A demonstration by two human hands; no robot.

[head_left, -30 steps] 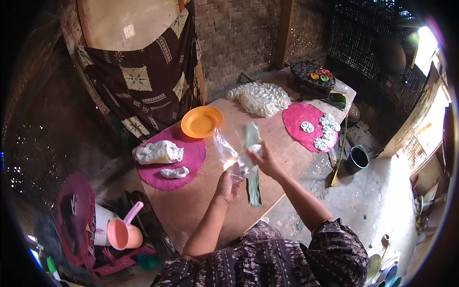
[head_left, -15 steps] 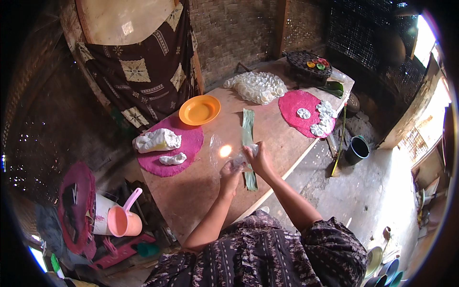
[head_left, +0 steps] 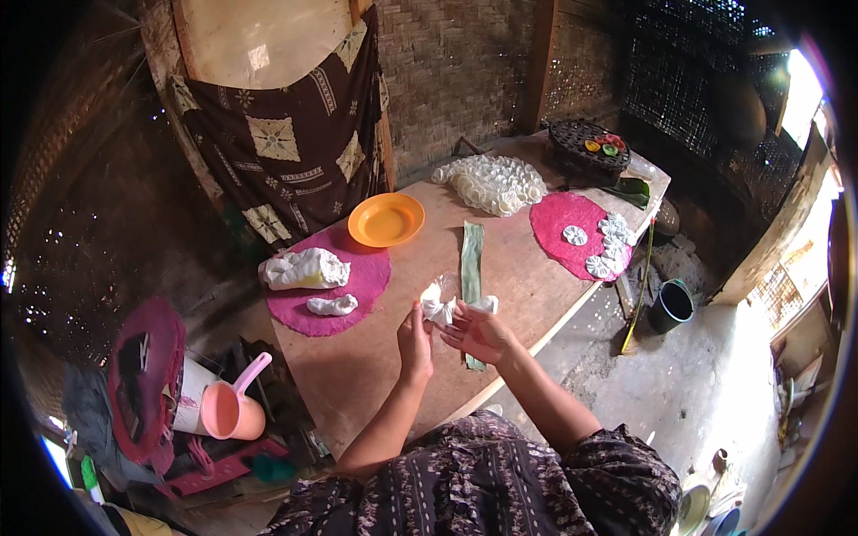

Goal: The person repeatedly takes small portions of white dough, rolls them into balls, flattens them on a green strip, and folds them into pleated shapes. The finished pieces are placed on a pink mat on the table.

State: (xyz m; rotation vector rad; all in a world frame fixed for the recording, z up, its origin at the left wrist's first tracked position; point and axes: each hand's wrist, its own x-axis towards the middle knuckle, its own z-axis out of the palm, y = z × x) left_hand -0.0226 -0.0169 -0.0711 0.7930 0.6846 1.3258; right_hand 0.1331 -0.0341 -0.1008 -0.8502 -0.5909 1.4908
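Observation:
In front of my body I hold a white, soft-looking, gathered piece (head_left: 438, 309), with what looks like thin clear plastic around its top. My left hand (head_left: 414, 347) is closed on its near left side. From the right, my right hand (head_left: 483, 334) pinches at it, the other fingers bent toward my left hand. A small white part shows just behind the right hand; whether it joins the held piece is unclear. Beneath, a long green leaf strip (head_left: 472, 255) lies across the table. Two white dough lumps (head_left: 308, 269) rest on a round magenta mat (head_left: 374, 284) at left.
An orange plate (head_left: 386, 220) sits behind the left mat. White ruffled pieces (head_left: 494, 186) are heaped at the back of the table (head_left: 357, 375). Several white flower-shaped pieces (head_left: 615, 243) lie on a pink mat (head_left: 559, 223) at right. A dark bucket (head_left: 670, 305) stands on the floor.
My hands have shifted off the leaf strip slightly to the left and lower. The white piece now shows upright and gathered between them, and the right hand has turned its fingers inward. The view has tilted slightly.

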